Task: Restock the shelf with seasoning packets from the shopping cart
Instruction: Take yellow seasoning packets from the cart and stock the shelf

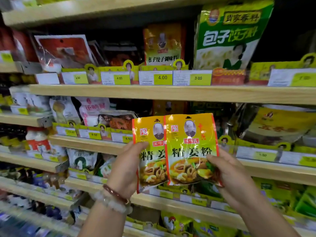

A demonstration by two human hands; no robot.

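The shelves point(171, 93) fill the whole view, several wooden boards one above the other, each with a row of yellow price tags point(162, 77) on its front edge and many soft bags standing behind. In front of the middle boards the person holds up two yellow packets, side by side and a little overlapping, both upright with the print facing the camera. The left hand point(126, 170) grips the left packet point(150, 151) at its lower left edge, the thumb on the front and the fingers behind; two bracelets point(116, 197) are on this wrist. The right hand point(230, 175) pinches the right packet point(189, 147) at its lower right corner, thumb also on the front. The packets look thin, light and flexible, with a glossy film that may slip and that bends easily, so I judge a hold by the lower edge is enough but gives little control of the top. For sliding them into a row, a hold nearer the middle seems safer. The cart is not in view.
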